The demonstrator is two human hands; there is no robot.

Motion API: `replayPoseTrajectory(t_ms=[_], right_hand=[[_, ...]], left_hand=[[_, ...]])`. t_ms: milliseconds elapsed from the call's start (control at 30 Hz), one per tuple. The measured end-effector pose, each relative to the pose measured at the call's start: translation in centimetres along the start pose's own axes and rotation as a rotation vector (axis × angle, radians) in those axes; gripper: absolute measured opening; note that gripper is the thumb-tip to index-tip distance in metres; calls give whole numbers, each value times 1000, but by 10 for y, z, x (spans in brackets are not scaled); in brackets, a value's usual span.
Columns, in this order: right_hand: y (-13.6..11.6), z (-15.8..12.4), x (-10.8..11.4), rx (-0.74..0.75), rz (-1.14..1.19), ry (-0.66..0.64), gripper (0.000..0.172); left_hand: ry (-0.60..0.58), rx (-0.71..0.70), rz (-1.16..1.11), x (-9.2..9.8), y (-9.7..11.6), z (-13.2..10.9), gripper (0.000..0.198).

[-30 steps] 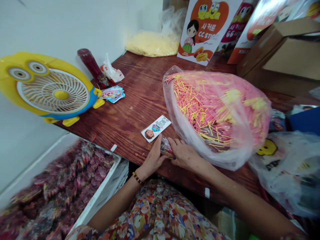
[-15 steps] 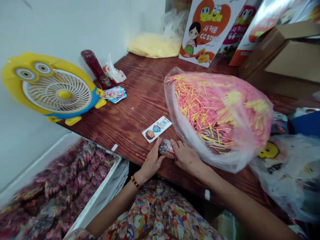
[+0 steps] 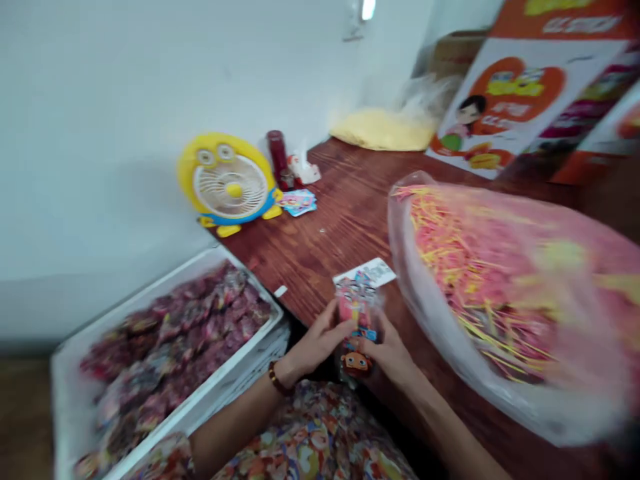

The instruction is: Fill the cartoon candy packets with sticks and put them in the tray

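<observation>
Beneath and beyond the hands, surface [image 3: 345, 200]: red-brown, streaky wood grain.
Clear bag [image 3: 580, 227], three o'clock from the packet: slack, thin film around slender pink and yellow sticks [image 3: 445, 247].
White tub [image 3: 215, 380], nine o'clock: rectangular, heaped with shiny, crinkled purple-red pieces [image 3: 185, 347].
Fan [image 3: 233, 183], toward eleven: smooth yellow plastic, round grille.
Left hand [image 3: 316, 339] and right hand [image 3: 393, 357]: fingers grasping the packet from both sides; light, even pressure should spare the film creases.
Packet [image 3: 356, 313], clock's centre: oblong, glossy, cartoon-printed; probably steadiest gripped by its edges.
Card [image 3: 380, 272], toward one: thin, white, flat.
</observation>
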State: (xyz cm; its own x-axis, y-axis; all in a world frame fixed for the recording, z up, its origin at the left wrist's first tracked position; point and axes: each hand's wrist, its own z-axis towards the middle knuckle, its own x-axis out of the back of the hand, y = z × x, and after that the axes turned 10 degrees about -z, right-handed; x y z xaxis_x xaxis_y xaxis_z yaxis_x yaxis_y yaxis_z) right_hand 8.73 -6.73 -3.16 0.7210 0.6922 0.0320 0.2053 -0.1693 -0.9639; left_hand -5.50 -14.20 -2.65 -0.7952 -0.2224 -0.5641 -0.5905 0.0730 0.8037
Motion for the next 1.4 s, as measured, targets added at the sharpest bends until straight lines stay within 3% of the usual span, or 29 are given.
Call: replayPoseTrajectory(t_ms=[167, 300, 467, 633, 767, 867, 1067, 1267, 1400], right_hand=[[16, 12, -30, 91, -55, -53, 62], [14, 23, -56, 147, -216, -27, 59], [1, 27, -100, 208, -339, -132, 58], [0, 42, -142, 597, -639, -74, 50], [0, 59, -169, 937, -970, -138, 54], [0, 65, -188, 1126, -1177, -196, 49], [8, 76, -214, 1353, -1268, -242, 39], [6, 98, -249, 1349, -1277, -316, 39], [-10, 106, -282, 1355, -1158, -323, 44]], left_hand=[[57, -65, 73, 19, 20, -30, 74], [168, -203, 111, 38, 31, -56, 74], [220, -192, 55, 67, 47, -92, 74], [576, -269, 110, 81, 61, -131, 74], [577, -209, -224, 99, 75, -154, 65], [577, -166, -373, 120, 82, -162, 64], [770, -163, -436, 157, 70, -154, 66], [900, -277, -384, 185, 74, -145, 47], [1105, -330, -173, 225, 108, -179, 51]])
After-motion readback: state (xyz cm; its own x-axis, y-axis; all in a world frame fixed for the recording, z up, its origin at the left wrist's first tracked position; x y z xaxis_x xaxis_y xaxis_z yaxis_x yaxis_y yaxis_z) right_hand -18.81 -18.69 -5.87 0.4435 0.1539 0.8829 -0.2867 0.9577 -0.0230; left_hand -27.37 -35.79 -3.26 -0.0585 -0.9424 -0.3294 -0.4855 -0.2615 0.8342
